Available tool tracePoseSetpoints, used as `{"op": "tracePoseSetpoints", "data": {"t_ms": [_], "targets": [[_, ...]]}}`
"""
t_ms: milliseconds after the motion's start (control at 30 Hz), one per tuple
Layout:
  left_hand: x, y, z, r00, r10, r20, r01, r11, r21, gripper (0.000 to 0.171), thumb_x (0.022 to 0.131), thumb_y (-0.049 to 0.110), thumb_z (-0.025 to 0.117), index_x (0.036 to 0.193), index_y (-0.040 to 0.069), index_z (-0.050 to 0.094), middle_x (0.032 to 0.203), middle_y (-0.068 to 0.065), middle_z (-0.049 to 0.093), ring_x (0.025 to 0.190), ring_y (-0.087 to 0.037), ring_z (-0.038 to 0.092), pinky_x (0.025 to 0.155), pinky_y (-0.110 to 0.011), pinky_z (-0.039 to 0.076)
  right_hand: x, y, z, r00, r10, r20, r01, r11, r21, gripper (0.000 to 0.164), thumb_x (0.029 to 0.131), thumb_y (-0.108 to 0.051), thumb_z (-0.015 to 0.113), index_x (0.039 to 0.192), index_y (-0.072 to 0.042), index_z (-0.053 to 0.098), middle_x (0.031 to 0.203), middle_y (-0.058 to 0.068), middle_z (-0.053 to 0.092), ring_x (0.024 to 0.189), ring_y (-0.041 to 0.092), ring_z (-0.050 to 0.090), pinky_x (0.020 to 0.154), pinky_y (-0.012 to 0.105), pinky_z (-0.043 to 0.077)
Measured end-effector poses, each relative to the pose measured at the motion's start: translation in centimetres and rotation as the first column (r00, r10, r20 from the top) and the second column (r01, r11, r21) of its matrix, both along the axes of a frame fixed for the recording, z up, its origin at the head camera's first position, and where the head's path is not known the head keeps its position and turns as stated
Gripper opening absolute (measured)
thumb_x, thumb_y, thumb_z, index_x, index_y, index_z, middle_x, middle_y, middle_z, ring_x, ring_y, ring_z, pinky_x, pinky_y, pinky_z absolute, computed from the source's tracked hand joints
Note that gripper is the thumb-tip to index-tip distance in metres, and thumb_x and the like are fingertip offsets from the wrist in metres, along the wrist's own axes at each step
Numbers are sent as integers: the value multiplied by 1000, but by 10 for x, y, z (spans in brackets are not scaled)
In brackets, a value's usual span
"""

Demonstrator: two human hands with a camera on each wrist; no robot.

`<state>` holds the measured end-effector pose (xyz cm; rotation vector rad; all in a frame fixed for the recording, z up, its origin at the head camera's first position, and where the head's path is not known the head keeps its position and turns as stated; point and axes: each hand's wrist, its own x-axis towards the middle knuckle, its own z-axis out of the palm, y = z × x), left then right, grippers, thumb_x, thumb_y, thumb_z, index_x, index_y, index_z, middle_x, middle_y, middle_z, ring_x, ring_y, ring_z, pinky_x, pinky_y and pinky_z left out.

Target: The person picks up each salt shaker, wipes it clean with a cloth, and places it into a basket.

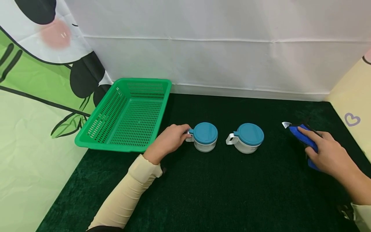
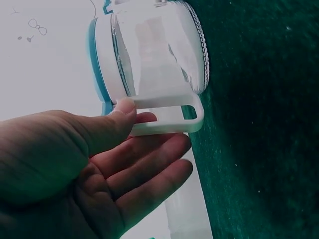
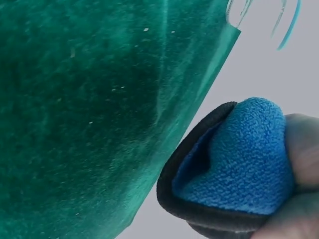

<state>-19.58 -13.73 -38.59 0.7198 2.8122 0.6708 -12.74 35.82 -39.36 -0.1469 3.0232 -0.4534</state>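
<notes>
Left hand [image 1: 171, 140]: thumb and forefinger pinch the white handle [image 2: 197, 114] of the left jar [image 1: 205, 139]; in the left wrist view the other fingers [image 2: 154, 167] extend loosely below the handle, slightly bent. The left jar is upright at the middle of the surface [image 1: 232, 193], its blue lid [image 1: 205, 132] on and its handle directed toward the left hand.

Right hand [image 1: 330, 153]: fingers curled about a folded blue cloth [image 1: 302, 135] with dark edging, near the right side of the surface. A white tag [image 1: 286, 124] protrudes from the cloth's far end. The cloth is well apart from both jars.

Right jar [image 1: 249, 140]: upright on the surface, near the left jar and apart from it, blue lid on, handle pointing toward the left jar. Neither hand touches it.

Green basket [image 1: 116, 147]: at the far left of the surface, left of both jars, its walls perforated.
</notes>
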Motion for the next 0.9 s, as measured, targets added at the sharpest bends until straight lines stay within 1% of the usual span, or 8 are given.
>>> {"op": "tracePoseSetpoints", "data": {"t_ms": [133,233,333,500,633,733,833,900], "targets": [[2,3,0,999,26,19,-27,999,24,16,107,21,58,115,10,66,92,-7,68,65,-13,56,59,-28,51,-1,-4,2,999,11,-39,-11,1000,-5,72,101,-12,58,164,-14,23,134,50,27,93,61,49,54,48,52],[3,7,0,999,49,18,-50,998,41,16,107,22,58,116,10,64,93,-7,67,65,-14,57,58,-28,51,-3,-8,5,998,18,-63,-19,1000,-12,72,101,-12,58,164,-14,23,134,49,28,94,61,49,55,49,52],[4,12,0,997,71,15,-71,996,61,18,108,23,56,118,10,61,94,-7,66,65,-14,57,57,-28,50,-4,-11,10,997,15,-69,-16,1000,-21,72,101,-12,58,164,-16,23,135,49,28,95,62,49,55,50,52],[3,15,-4,994,109,8,-109,987,115,19,110,25,51,120,11,57,94,-7,65,65,-15,57,56,-29,51,-6,-19,20,995,22,-94,-25,999,-33,71,101,-12,58,164,-16,25,137,49,29,96,61,48,61,59,52],[2,15,-5,993,116,-28,-109,977,184,18,110,24,49,120,11,56,94,-4,63,67,-15,56,58,-30,51,-9,-27,30,993,12,-114,-20,997,-68,69,102,-12,56,164,-17,25,138,47,31,98,60,47,66,67,51],[2,17,-1,990,120,-70,-101,967,235,17,111,24,49,120,11,55,99,-3,65,72,-14,58,61,-30,52,-12,-34,38,990,16,-140,-32,993,-114,69,103,-13,56,164,-19,26,139,45,33,99,61,47,66,70,51],[4,21,9,985,130,-112,-94,955,281,17,110,23,49,120,10,55,106,-4,67,78,-15,61,66,-30,54,-13,-43,45,985,41,-165,-71,981,-182,67,103,-12,55,164,-22,28,141,42,35,100,59,48,66,69,52],[6,23,17,983,133,-127,-87,945,316,17,110,21,50,120,9,55,108,-5,68,81,-18,62,68,-31,54,-13,-51,48,980,61,-190,-106,966,-234,66,103,-10,54,163,-24,30,142,39,37,101,58,48,68,70,51]]}}
